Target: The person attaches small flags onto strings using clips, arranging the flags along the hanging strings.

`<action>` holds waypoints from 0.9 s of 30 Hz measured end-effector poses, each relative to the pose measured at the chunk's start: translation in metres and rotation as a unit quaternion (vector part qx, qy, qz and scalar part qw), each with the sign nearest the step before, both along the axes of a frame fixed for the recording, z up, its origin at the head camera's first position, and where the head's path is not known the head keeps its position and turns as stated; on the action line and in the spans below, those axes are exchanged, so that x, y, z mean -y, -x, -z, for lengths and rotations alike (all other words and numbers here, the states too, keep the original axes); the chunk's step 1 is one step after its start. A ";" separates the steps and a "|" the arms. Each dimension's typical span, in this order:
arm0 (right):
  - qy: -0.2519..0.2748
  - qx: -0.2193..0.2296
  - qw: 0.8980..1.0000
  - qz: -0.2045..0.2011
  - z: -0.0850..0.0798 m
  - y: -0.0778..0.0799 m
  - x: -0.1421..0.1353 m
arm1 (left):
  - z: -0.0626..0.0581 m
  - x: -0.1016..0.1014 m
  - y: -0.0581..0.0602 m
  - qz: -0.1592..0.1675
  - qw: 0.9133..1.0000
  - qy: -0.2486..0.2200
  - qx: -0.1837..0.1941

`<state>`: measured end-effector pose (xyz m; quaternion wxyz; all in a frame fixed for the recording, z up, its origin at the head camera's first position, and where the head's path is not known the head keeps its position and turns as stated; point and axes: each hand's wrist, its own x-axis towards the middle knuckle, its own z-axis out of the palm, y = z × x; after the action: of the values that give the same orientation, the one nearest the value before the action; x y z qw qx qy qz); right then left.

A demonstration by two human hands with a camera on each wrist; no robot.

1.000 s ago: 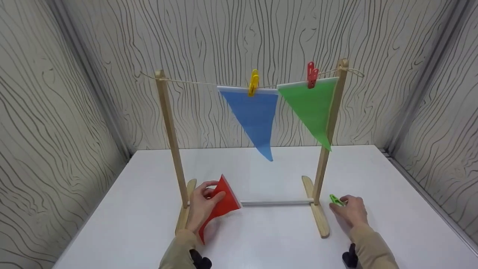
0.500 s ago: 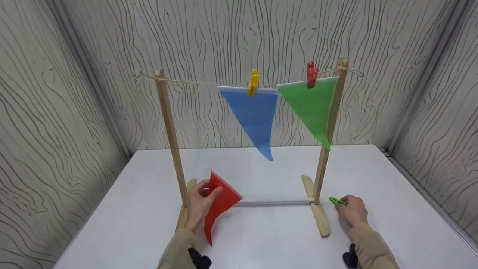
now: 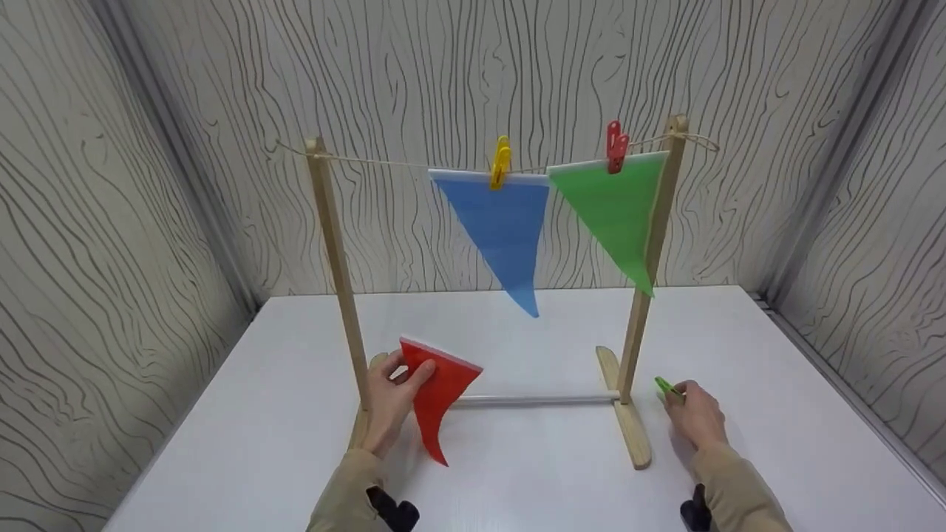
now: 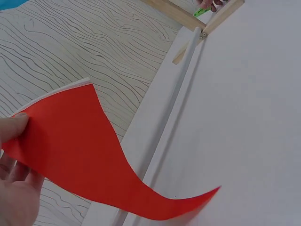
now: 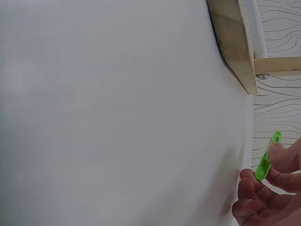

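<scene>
My left hand (image 3: 394, 395) pinches a red triangular pennant (image 3: 441, 373) near its white-edged top, thumb in front and fingers behind. The pennant hangs off the table, its curled tip pointing down, in front of the left post. In the left wrist view the red pennant (image 4: 84, 146) spreads out from the thumb. Right of the stand, my right hand (image 3: 696, 416) holds a green clothespin (image 3: 669, 388) between thumb and fingers. The right wrist view shows the same clothespin (image 5: 268, 157) at the fingertips.
A wooden stand carries a string (image 3: 384, 161) between its left post (image 3: 338, 273) and right post (image 3: 650, 258). A yellow clothespin (image 3: 501, 162) holds a blue pennant (image 3: 502, 229); a red clothespin (image 3: 616, 148) holds a green pennant (image 3: 621, 214). A white rod (image 3: 539, 400) joins the feet.
The red pennant has turned so its white edge is nearer level, and its tip has swung right and lifted. The green clothespin has tilted slightly in my right hand.
</scene>
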<state>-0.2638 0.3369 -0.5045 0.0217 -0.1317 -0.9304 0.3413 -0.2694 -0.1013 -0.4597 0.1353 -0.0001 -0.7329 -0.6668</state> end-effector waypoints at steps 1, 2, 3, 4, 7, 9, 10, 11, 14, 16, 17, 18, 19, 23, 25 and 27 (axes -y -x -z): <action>0.005 -0.003 1.000 0.000 0.000 0.000 0.000 | -0.001 0.000 0.000 -0.004 1.000 -0.004 0.002; 0.010 -0.005 1.000 0.001 0.000 -0.001 0.000 | -0.002 -0.001 0.000 -0.006 1.000 -0.010 0.005; 0.017 -0.007 1.000 0.003 0.001 -0.001 0.001 | -0.002 -0.001 0.000 -0.007 1.000 -0.015 0.002; 0.024 -0.007 1.000 0.005 0.001 -0.001 0.002 | -0.003 -0.001 0.000 -0.008 1.000 -0.019 -0.001; 0.047 -0.013 0.999 0.006 0.001 -0.001 0.003 | -0.005 -0.001 -0.001 -0.008 1.000 -0.026 -0.001; 0.063 -0.022 0.998 0.007 0.001 -0.001 0.003 | -0.007 -0.001 -0.001 -0.011 1.000 -0.027 0.006; 0.070 -0.027 0.997 0.006 0.001 -0.001 0.004 | -0.008 -0.001 -0.001 -0.012 1.000 -0.026 0.012; 0.079 -0.035 0.996 0.006 0.000 -0.001 0.004 | -0.009 0.000 -0.002 -0.013 0.999 -0.027 0.017; 0.105 -0.051 0.993 0.010 -0.002 -0.002 0.004 | -0.013 0.000 -0.001 -0.015 0.999 -0.032 0.025; 0.125 -0.058 0.990 0.013 -0.003 -0.004 0.004 | -0.015 0.000 -0.002 -0.014 0.999 -0.037 0.026; 0.132 -0.065 0.989 0.016 -0.004 -0.005 0.004 | -0.016 0.001 -0.002 -0.012 0.999 -0.040 0.025; 0.138 -0.070 0.988 0.020 -0.004 -0.006 0.004 | -0.016 0.001 -0.002 -0.011 0.999 -0.043 0.025; 0.145 -0.077 0.986 0.025 -0.005 -0.006 0.005 | -0.017 0.001 -0.002 -0.009 0.999 -0.045 0.025; 0.183 -0.104 0.976 0.052 -0.006 -0.008 0.005 | -0.021 0.003 -0.002 -0.004 0.998 -0.057 0.021; 0.210 -0.115 0.969 0.067 -0.006 -0.009 0.006 | -0.022 0.004 -0.001 -0.005 0.998 -0.065 0.015; 0.237 -0.123 0.961 0.076 -0.007 -0.009 0.006 | -0.022 0.005 0.000 -0.011 0.997 -0.073 0.007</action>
<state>-0.2543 0.3305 -0.4976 0.1300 -0.1600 -0.8004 0.5629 -0.2695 -0.1064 -0.4372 0.1367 0.0224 -0.6832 -0.7170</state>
